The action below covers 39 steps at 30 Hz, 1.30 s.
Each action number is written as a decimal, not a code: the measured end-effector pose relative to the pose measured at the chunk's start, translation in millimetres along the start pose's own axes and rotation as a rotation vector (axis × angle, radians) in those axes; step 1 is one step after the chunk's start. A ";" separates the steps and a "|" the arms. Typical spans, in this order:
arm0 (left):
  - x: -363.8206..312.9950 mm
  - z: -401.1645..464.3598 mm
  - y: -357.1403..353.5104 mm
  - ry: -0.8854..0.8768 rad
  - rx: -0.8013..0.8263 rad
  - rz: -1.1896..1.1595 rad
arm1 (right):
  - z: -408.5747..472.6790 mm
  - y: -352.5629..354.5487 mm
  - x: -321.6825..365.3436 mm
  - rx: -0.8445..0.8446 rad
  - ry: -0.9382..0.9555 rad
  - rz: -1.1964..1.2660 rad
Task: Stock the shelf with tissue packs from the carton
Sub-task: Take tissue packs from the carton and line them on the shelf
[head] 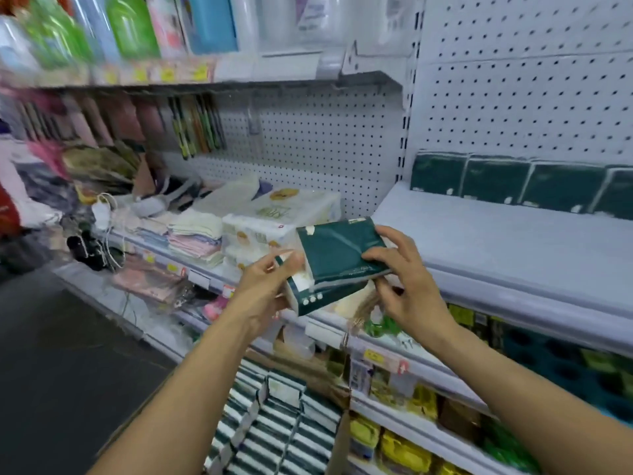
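Left hand: our left hand (265,286) grips the near left end of the lower tissue pack (308,296), with the fingers curled round its edge.
Right hand: our right hand (407,282) pinches the right side of the upper tissue pack (337,253); the thumb lies on its dark green face and the other fingers spread above and below it.
Packs in hands: the two dark green packs are stacked, touching each other, tilted, and we hold them in the air just in front of the shelf (496,234) edge.
Shelf: it is pale and lies to the right; a row of green packs (496,183) stands upright at its far side against the pegboard (531,97).
Carton: the carton (274,423) is low in the near middle, between our forearms, open, and full of packs that show green and white stripes.
Left neighbour shelf: white tissue bundles (274,221) and folded cloths (195,234) lie there, just beside the packs that we hold.
Lower shelves: yellow packets (404,450) at the near right, blurred.
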State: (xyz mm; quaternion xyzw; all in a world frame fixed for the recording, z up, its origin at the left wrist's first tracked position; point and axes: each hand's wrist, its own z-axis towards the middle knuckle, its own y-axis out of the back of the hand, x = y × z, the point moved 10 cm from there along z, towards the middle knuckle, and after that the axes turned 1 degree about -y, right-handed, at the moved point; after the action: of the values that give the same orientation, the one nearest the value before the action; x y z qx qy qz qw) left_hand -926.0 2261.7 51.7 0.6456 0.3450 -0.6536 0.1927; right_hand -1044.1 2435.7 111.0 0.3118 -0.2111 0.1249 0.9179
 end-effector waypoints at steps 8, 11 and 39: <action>-30.3 14.4 -138.7 -0.041 0.162 -0.019 | -8.2 119.5 -23.0 -0.123 -0.248 0.239; -24.6 15.7 -199.8 -0.049 0.180 -0.037 | -25.8 174.3 -52.1 -0.302 -0.429 0.398; 83.4 3.5 -608.1 0.061 0.300 -0.005 | -143.0 593.9 -293.6 -0.112 -0.899 -0.501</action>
State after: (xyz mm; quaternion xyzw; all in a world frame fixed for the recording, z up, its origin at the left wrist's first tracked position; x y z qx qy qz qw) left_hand -1360.2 2693.6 92.9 0.6857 0.2509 -0.6783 0.0819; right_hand -1472.5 2956.2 180.6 0.3263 -0.5096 -0.2566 0.7537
